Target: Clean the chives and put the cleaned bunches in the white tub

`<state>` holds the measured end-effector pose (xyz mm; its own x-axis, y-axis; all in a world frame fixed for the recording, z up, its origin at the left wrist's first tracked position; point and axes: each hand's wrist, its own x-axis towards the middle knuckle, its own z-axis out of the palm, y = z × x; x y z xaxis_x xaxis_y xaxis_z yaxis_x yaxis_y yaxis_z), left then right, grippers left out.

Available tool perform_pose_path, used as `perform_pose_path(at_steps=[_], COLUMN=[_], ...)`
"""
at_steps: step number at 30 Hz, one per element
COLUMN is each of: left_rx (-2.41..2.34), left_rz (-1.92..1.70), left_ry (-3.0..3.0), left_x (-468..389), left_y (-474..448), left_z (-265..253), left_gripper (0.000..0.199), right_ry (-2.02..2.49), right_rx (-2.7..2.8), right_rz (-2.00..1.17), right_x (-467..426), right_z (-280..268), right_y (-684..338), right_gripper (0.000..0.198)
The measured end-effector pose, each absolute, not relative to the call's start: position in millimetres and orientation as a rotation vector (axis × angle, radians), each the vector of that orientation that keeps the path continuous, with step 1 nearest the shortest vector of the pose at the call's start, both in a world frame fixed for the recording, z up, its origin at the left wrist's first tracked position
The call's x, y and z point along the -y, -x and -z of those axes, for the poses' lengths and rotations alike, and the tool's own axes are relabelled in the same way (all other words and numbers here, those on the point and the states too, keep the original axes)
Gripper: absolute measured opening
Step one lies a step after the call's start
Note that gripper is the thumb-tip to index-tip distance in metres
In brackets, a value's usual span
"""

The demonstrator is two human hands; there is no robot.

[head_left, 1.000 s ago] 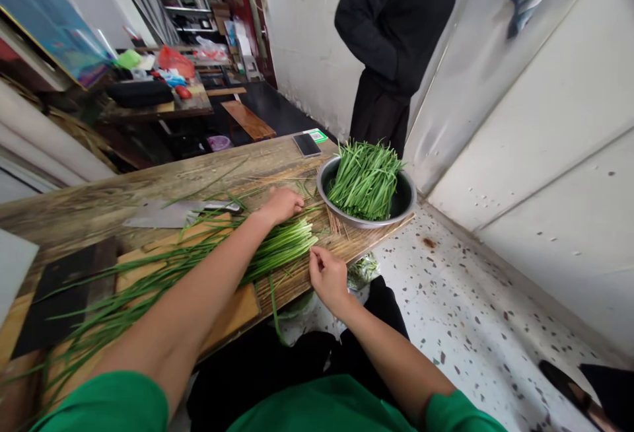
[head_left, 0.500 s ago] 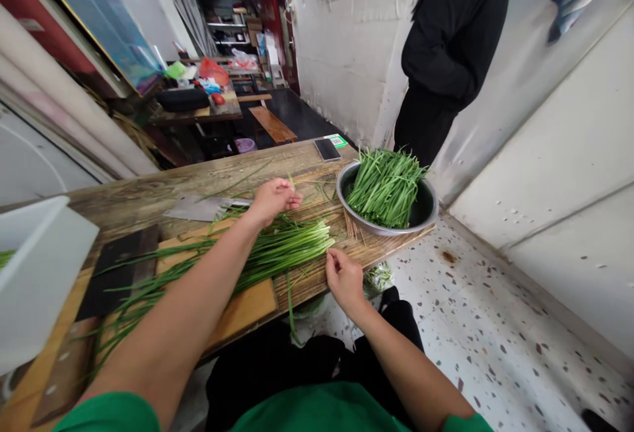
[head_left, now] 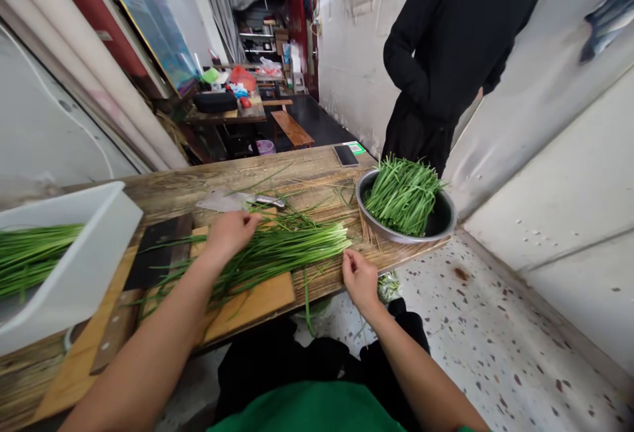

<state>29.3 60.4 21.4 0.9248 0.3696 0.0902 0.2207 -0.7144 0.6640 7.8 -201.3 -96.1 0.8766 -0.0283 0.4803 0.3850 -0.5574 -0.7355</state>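
A loose bunch of garlic chives [head_left: 297, 247] lies across the wooden table, its pale cut ends pointing right. Over its leafy part is my left hand [head_left: 230, 237], with thumb and fingers curled together; whatever they pinch is too small to make out. My right hand [head_left: 360, 281] is beside the pale ends at the table's front edge, its fingertips closed together, their contents hidden. Behind the bunch rests a kitchen knife [head_left: 225, 200], some strands lying near its dark handle. To the right, a metal basin [head_left: 364, 202] holds a thick heap of chives [head_left: 405, 195].
At the left stands a white plastic bin [head_left: 111, 220] with more chives inside. A yellowish board [head_left: 267, 296] lies under the bunch. Toward the back of the table [head_left: 168, 184] is a phone [head_left: 345, 155]. A person in black [head_left: 446, 55] stands beyond the basin.
My left hand has drawn back leftward from above the middle of the bunch, uncovering the knife's handle. My right hand stays by the pale ends. The view has shifted left, showing more of the bin.
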Motion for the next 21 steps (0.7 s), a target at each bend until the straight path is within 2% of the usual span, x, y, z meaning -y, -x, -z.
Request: perform_pose_path(at_steps=[3,7,9,15,21], left_rx=[-0.432,0.321,0.519,0.543,0.44], left_rz=[-0.216,-0.218,-0.241,-0.137,-0.094], left_ry=[-2.876,-3.024,-3.016,-3.066,-2.976], left_x=[-71,-63,-59,-68,-48], left_y=[-13,-31,-52,-88,-86], left_z=[-30,-24,-13,8,5], left_gripper=[0.035,0.028,0.027,0.016,0.02], right_ry=[2.096,2.096,2.095,2.093,2.1], right_rx=[0.257,0.266,0.272,0.284,0.275], right_rz=[0.551,0.564,0.563,0.562,0.556], right_x=[202,202,202,202,201], right_z=[97,100,100,97,96], right_y=[-8,-9,-9,-9,-9], right_gripper=[0.023,0.024,0.024,0.024,0.024])
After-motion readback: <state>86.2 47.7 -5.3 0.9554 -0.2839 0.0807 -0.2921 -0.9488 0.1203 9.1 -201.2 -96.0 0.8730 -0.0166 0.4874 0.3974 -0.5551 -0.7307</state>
